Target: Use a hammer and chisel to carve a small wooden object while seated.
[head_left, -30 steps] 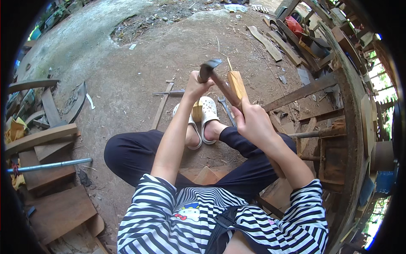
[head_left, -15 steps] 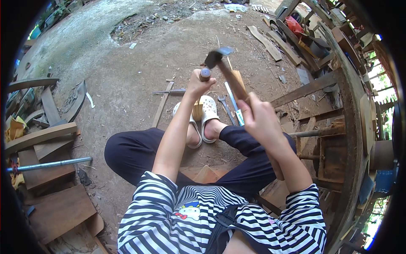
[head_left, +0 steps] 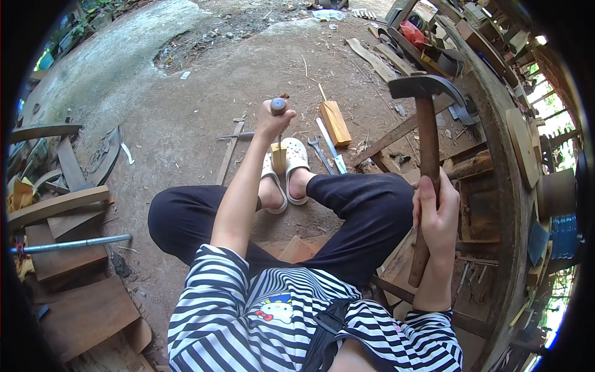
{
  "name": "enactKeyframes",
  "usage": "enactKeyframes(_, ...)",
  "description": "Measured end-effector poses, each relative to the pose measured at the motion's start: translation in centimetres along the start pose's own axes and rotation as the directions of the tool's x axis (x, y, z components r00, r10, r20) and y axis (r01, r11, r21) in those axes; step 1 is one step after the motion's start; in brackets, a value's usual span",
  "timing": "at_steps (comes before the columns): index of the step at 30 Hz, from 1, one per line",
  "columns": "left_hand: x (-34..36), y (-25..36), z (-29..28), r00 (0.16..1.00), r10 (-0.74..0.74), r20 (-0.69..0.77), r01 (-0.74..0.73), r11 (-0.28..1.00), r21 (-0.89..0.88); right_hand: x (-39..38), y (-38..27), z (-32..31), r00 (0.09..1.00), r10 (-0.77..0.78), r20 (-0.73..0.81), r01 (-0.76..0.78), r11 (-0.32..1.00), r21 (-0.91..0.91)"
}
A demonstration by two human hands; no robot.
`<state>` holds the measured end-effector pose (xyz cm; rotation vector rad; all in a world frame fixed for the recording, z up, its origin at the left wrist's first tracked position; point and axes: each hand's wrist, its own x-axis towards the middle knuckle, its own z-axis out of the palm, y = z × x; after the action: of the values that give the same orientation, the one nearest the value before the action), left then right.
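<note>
My left hand (head_left: pixel 270 126) is wrapped round the upright handle of a chisel (head_left: pixel 279 107), its rounded butt facing up. The thin metal shaft runs down to a small yellowish wooden block (head_left: pixel 279 160), which stands between my feet in pale clogs (head_left: pixel 298 155); the cutting edge cannot be made out. Off to the right, my right hand (head_left: pixel 439 214) grips the wooden handle of a claw hammer (head_left: pixel 427 136). The hammer is raised over my right knee, head up and well apart from the chisel.
Beyond my right foot lie a wrench (head_left: pixel 320 155), a blue-and-white strip-like tool (head_left: pixel 331 146) and another wooden block (head_left: pixel 335 123). A wooden strip (head_left: pixel 230 154) lies left of my feet. Wood offcuts (head_left: pixel 68 248) crowd the left; a wooden frame (head_left: pixel 505 204) stands close on the right.
The hammer has swung from above the chisel up and out to the right with my right hand. My left hand keeps hold of the chisel; the view has shifted slightly.
</note>
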<state>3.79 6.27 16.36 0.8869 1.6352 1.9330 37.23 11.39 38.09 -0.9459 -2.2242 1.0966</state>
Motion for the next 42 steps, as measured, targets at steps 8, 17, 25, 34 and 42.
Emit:
enactKeyframes(8,-3.0,0.0,0.7,0.987,0.152,-0.053,-0.146,0.983,0.11,-3.6,2.6,-0.8,0.999,0.026,0.036,-0.03,0.992,0.119)
enactKeyframes(17,-4.9,0.5,1.2,0.991,0.131,0.016,-0.132,0.981,0.142,-3.5,2.2,0.9,0.996,0.041,0.081,-0.057,0.976,0.208)
enactKeyframes(25,-4.7,0.4,-0.2,0.997,0.059,0.05,-0.064,0.993,0.103,-0.3,0.9,3.6,0.978,-0.121,0.169,0.113,0.992,0.057)
enactKeyframes(34,-4.0,0.4,1.2,0.989,0.137,0.055,-0.145,0.97,0.196,2.9,-1.7,8.7,0.919,-0.332,0.212,0.365,0.919,-0.146)
enactKeyframes(42,-3.2,0.0,1.2,0.986,0.159,0.057,-0.168,0.959,0.227,3.7,0.3,9.0,0.935,-0.308,0.174,0.339,0.92,-0.196)
